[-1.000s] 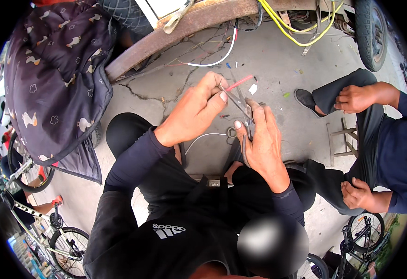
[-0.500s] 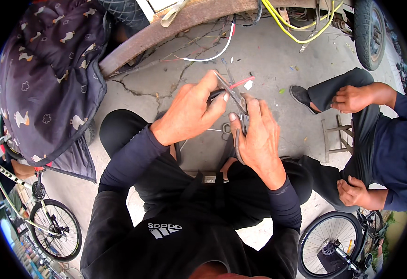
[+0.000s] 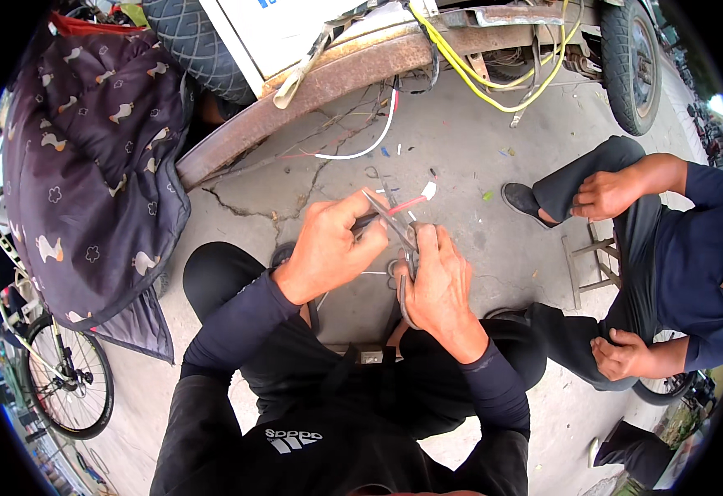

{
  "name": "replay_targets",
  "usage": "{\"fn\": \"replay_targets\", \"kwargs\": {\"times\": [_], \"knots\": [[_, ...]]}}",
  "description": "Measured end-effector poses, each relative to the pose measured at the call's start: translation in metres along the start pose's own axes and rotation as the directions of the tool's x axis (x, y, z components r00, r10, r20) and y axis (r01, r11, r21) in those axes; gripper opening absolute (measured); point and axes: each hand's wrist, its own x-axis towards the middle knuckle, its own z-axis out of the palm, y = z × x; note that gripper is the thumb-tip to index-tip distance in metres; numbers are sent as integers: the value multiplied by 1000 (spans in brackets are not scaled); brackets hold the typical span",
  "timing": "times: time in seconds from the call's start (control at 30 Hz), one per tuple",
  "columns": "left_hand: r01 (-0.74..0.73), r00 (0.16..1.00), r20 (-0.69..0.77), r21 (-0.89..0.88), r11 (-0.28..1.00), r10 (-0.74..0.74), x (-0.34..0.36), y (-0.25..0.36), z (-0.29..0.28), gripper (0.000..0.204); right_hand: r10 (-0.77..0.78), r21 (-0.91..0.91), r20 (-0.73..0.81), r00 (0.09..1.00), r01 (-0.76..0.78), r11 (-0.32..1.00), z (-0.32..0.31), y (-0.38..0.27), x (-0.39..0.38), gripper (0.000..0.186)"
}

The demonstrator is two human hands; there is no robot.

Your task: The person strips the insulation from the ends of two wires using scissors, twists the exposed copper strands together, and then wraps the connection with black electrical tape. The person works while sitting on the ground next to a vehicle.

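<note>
My left hand (image 3: pixel 328 248) is closed on a dark cable (image 3: pixel 365 221), from which a red wire (image 3: pixel 407 203) sticks out toward the upper right. My right hand (image 3: pixel 442 289) grips metal scissors (image 3: pixel 394 223), whose blades cross the red wire close to my left fingertips. A small white scrap (image 3: pixel 428 191) appears beside the wire's far end, apparently on the concrete beneath. Below my hands, a thin white line, perhaps a wire, is partly hidden.
A rusty vehicle frame (image 3: pixel 312 99) with yellow cables (image 3: pixel 494 106), white wire (image 3: pixel 361 155) and tyres (image 3: pixel 630 74) is ahead. A patterned quilt (image 3: pixel 89 207) hangs left above a bicycle (image 3: pixel 64 372). A seated person (image 3: pixel 667 256) is at right by a wooden stool (image 3: pixel 580 273).
Both hands, with the scissors and wire, sit lower in the picture. The surroundings have shifted down too as my view moved. The blades remain across the red wire.
</note>
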Motion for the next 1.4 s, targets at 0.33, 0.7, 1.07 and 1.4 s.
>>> {"fn": "replay_targets", "kwargs": {"times": [0.33, 0.7, 1.07, 1.4], "knots": [[288, 920, 351, -300, 910, -175, -4, 14, -20, 15, -253, -71, -203, 946, 244, 967, 4, 19, -4, 55], [8, 976, 203, -389, 921, 77, -42, 37, -6, 18, -229, -22, -290, 929, 233, 972, -10, -10, -52, 51], [-637, 635, 86, 621, 458, 767, -53, 53, -4, 25, -87, 158, -265, 960, 132, 979, -13, -30, -90, 45], [-176, 954, 210, -181, 968, 213, -48, 90, -7, 11, -359, -207, -389, 848, 299, 931, -47, -7, -69, 64]]}}
